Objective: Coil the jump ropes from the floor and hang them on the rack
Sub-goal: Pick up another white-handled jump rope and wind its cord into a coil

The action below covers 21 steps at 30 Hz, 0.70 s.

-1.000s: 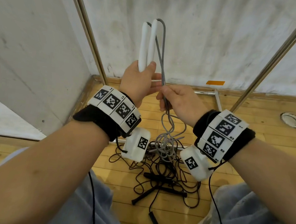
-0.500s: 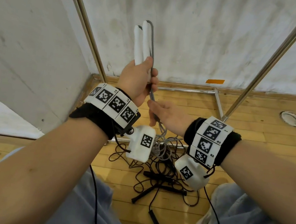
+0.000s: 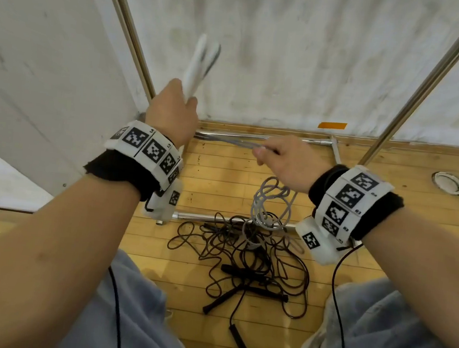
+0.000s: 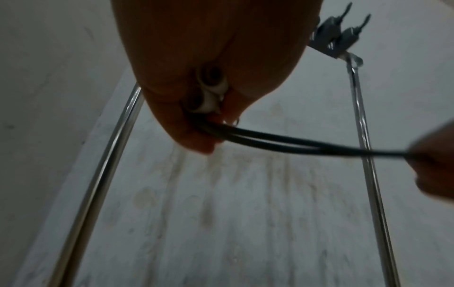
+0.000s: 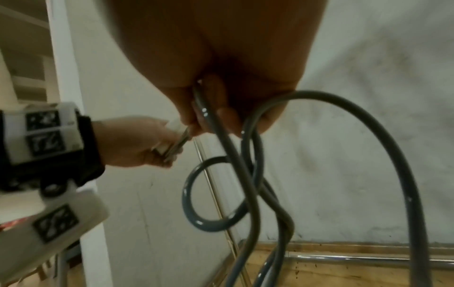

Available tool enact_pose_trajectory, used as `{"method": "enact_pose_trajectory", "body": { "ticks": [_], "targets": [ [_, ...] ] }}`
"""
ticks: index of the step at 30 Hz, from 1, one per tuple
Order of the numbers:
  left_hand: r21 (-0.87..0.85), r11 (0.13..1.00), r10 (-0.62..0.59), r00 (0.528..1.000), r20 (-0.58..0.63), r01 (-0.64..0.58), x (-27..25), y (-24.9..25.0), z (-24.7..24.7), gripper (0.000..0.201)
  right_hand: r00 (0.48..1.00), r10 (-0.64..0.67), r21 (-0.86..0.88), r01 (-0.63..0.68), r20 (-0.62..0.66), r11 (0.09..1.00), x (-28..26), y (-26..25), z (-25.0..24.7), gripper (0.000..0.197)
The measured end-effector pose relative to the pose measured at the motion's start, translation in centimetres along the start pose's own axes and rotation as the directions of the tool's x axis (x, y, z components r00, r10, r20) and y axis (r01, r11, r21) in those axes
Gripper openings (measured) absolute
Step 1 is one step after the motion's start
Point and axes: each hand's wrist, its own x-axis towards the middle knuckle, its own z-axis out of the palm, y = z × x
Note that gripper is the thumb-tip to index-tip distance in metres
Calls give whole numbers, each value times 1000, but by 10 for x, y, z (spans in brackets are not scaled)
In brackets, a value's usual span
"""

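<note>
Grey jump rope (image 3: 272, 203): head view shows its two white handles (image 3: 198, 65) gripped upright in the left hand (image 3: 172, 111), cord stretched taut to the right hand (image 3: 286, 162), which pinches it; slack loops hang to the floor (image 3: 222, 178) onto tangled black ropes (image 3: 244, 260). Rack uprights (image 3: 418, 91) stand behind.

Left wrist view: fingers (image 4: 176, 108) curl around handle ends (image 4: 209, 91).

Right wrist view: fingers (image 5: 186, 108) pinch grey cord (image 5: 248, 186).

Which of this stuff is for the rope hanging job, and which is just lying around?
For the job:
- white handles, gripped by the left hand
- grey rope, pinched by the right hand
- black jump ropes tangled on the floor
- metal rack

Just lying around:
- orange tape on the wall
- round floor fitting
</note>
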Motion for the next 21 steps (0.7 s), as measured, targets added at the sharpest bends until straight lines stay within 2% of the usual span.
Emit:
{"method": "enact_pose_trajectory", "body": {
  "ticks": [3,5,7,9,12,14,16,18,21],
  "targets": [
    [191,975,70,973,220,-114,-8,-3,7,28,985,43,97,-27,-167,995,3,4,-15,33],
    [179,969,105,937,332,-172,-13,-1,11,32,967,62,116,-33,-249,993,5,5,-24,31],
    [120,968,154,898,411,-221,-17,3,14,46,951,63,123,-26,-302,992,7,5,-29,30],
    [99,955,201,855,478,-280,-22,7,16,51,935,54,109,-17,-349,994,7,5,-33,30],
    [226,891,208,795,569,-394,-30,11,23,56,912,22,85,14,-411,996,8,3,-36,29],
    [276,849,210,768,605,-450,-36,14,31,44,899,-22,55,52,-437,997,9,0,-37,29],
    [291,843,188,755,628,-452,-42,18,37,26,893,-56,-9,58,-446,998,11,2,-40,35],
    [304,832,184,747,639,-465,-47,22,38,17,893,-36,-90,-5,-449,996,14,8,-44,47],
    [304,802,213,721,659,-514,-51,25,36,16,897,44,-160,-127,-440,979,16,17,-49,58]
  ]
}}
